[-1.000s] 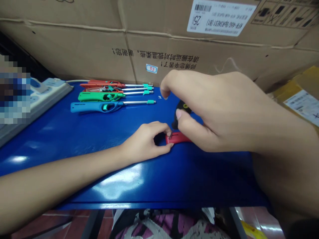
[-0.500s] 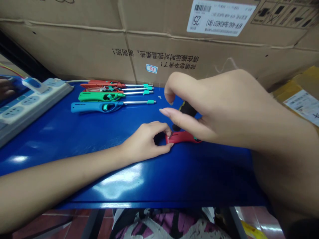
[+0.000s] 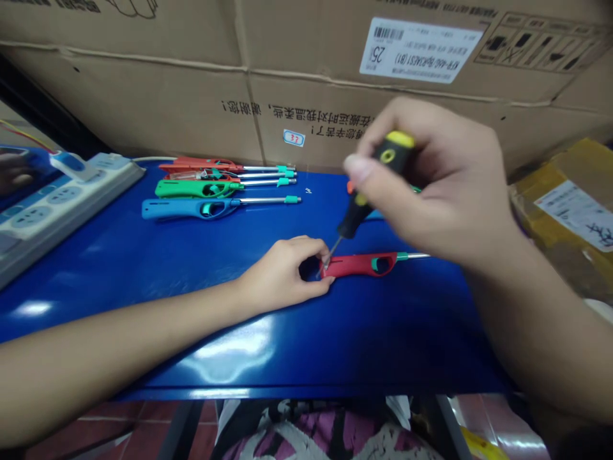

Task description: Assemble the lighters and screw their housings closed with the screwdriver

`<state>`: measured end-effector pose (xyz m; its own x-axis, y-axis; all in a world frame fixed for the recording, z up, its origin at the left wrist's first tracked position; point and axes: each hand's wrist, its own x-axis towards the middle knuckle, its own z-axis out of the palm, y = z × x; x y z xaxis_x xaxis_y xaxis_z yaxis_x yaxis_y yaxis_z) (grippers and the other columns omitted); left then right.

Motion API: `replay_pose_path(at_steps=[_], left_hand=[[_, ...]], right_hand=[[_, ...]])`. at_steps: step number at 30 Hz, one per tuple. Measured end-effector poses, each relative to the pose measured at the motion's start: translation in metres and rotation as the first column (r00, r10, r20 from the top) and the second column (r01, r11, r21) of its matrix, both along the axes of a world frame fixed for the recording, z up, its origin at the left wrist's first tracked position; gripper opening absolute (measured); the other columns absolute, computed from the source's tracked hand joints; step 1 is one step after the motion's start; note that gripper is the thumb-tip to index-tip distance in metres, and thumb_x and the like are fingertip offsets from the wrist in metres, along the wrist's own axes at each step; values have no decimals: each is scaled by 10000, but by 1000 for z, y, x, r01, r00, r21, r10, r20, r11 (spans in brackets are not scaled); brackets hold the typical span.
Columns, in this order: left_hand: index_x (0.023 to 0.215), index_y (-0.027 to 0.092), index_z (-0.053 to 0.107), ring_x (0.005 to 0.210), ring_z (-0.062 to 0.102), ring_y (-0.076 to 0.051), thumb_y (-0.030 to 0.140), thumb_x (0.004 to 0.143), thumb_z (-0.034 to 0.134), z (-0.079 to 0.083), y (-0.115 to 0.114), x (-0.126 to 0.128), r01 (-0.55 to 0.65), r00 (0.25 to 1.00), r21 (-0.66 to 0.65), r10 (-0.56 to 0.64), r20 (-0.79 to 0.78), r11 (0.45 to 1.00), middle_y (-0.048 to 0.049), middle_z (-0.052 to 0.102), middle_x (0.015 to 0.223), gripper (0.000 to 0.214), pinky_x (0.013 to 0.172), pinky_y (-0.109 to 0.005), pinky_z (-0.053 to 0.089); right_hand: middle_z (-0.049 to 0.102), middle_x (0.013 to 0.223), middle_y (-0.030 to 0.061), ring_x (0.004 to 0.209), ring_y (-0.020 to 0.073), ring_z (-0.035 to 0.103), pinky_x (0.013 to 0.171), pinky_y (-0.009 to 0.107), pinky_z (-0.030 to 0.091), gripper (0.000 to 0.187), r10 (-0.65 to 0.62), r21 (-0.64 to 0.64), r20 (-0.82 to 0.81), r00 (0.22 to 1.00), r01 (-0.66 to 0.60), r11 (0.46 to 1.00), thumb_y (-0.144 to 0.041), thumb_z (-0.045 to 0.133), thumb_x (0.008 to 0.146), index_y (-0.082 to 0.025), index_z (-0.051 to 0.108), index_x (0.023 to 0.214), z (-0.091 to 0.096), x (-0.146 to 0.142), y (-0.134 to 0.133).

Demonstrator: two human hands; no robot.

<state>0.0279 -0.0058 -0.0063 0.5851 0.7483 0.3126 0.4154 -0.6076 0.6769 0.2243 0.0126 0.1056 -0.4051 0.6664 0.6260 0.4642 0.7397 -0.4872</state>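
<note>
A red long-necked lighter (image 3: pixel 357 266) lies flat on the blue table, its metal tube pointing right. The thumb and fingers of my left hand (image 3: pixel 290 271) pinch the lighter's left end. My right hand (image 3: pixel 431 172) is wrapped around the black and yellow handle of a screwdriver (image 3: pixel 353 216). The screwdriver is tilted, and its thin shaft slants down to the lighter's left end, by my left fingertips. Whether its tip sits in a screw is too small to tell.
Several lighters lie in a group at the back left, among them a blue lighter (image 3: pixel 186 208) and a green lighter (image 3: pixel 196 188). A power strip (image 3: pixel 62 198) runs along the left. A large cardboard box (image 3: pixel 191 108) stands behind; a taped box (image 3: pixel 569 191) is at right.
My right hand has drawn back up and right, and the screwdriver now shows upright-tilted with its shaft at the lighter's end. My left hand keeps its hold on the red lighter.
</note>
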Motion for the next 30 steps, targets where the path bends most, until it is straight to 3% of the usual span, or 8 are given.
replay_pose_path(at_steps=[2,4,6,10,16,19,25,30], left_hand=[[904,192,639,853,670,-170,207,823,728,3,1,-1,16,1000,-11,-16,-5,1000,-2,710,912,122,787,-284,504],[925,192,642,868,662,-173,212,834,725,6,2,-2,40,999,-3,-40,-33,999,-8,703,927,125,795,-287,498],[948,192,645,892,656,-184,228,858,711,10,4,-3,75,993,8,-74,-89,997,-21,697,946,118,815,-300,496],[982,186,634,915,639,-203,262,923,645,21,7,-5,188,961,39,-175,-214,981,-45,682,960,98,836,-323,496],[996,173,630,884,625,-187,143,972,486,39,17,-4,347,882,74,-299,-364,935,-58,663,957,149,807,-301,491],[989,180,624,858,615,-194,162,992,474,44,24,-2,445,809,175,-310,-499,878,-61,654,934,151,772,-303,473],[966,220,633,792,607,-217,183,948,554,45,32,5,602,707,403,-226,-670,689,-74,662,952,89,672,-327,412],[896,209,603,729,577,-208,158,994,493,41,35,7,639,684,442,-203,-700,630,-64,648,885,157,673,-343,398]], right_hand=[[501,607,-51,481,69,433,448,223,314,271,-78,-315,-369,926,-45,948,-340,617,927,-198,531,714,-22,4,6],[425,545,-69,389,56,304,363,210,184,260,-322,-697,-471,821,-123,706,-351,576,924,-204,526,716,-47,10,10],[407,534,-77,371,41,254,350,191,146,256,-429,-788,-554,714,-283,547,-352,620,879,-201,521,698,-69,17,10],[394,498,-86,353,34,251,335,173,168,279,-440,-775,-593,675,-329,540,-381,658,836,-200,515,679,-89,22,8],[456,541,-66,357,33,314,318,160,157,319,-429,-745,-636,642,-367,557,-413,725,796,-194,523,680,-90,20,8],[440,523,-74,353,29,285,327,163,172,317,-423,-736,-653,628,-396,549,-412,713,800,-195,520,672,-91,22,9],[427,506,-83,356,29,247,336,168,177,323,-420,-723,-675,606,-432,539,-420,718,790,-204,505,679,-93,28,13],[424,507,-81,355,30,251,339,167,182,335,-417,-718,-682,601,-445,535,-432,723,802,-208,501,688,-94,30,13]])
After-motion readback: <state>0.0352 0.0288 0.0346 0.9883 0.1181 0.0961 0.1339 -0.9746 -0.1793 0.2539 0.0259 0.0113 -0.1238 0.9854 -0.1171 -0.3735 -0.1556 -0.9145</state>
